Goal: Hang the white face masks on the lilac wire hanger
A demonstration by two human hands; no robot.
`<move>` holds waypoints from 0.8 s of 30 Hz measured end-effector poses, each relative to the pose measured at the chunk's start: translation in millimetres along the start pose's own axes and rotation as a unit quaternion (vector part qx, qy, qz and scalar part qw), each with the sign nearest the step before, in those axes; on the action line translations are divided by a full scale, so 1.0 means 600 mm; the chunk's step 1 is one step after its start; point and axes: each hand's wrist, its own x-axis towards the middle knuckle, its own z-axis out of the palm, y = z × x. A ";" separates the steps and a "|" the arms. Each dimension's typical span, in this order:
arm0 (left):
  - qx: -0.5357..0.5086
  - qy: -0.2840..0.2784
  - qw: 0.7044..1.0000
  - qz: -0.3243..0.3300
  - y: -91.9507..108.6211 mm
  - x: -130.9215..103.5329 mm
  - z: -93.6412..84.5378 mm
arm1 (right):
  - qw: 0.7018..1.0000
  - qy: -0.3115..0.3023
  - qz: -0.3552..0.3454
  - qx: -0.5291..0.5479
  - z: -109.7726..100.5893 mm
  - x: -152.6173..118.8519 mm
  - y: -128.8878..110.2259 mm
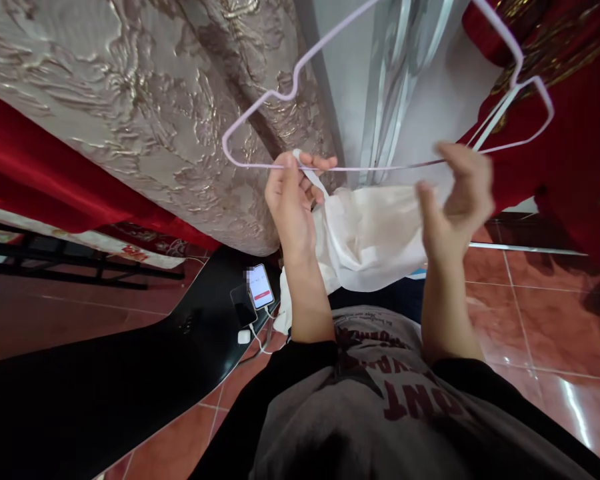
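Note:
A pale purple hanger (pixel 265 101) spans the upper middle of the view. One white strap loops over its right shoulder. My left hand (pixel 296 200) pinches a second white strap (pixel 316 180) together with the hanger's lower bar near the left end. Below the bar hangs a white garment (pixel 375 233), joined to these straps. My right hand (pixel 457 207) is blurred, beside the right part of the bar, with thumb and fingers apart and nothing seen between them.
Two phones with cables, one a lit phone (pixel 261 287), and a small white case (pixel 244 337) lie on a black surface (pixel 130 380) at lower left. Embossed curtains (pixel 130 100) and red cloth (pixel 580 167) flank the hanger.

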 end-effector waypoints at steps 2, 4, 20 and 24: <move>0.013 -0.007 1.000 -0.010 -0.002 0.002 -0.005 | 0.981 0.189 0.029 0.016 -0.019 -0.011 0.058; 0.012 -0.014 1.000 -0.017 -0.005 0.005 -0.013 | 0.971 0.213 0.084 0.067 -0.035 -0.017 0.106; -0.050 -0.057 0.996 0.051 -0.016 0.007 -0.022 | 0.970 0.069 0.193 0.131 -0.018 -0.003 0.039; -0.072 -0.071 0.994 0.044 -0.019 0.009 -0.025 | 0.951 0.075 0.238 0.180 -0.018 0.008 0.028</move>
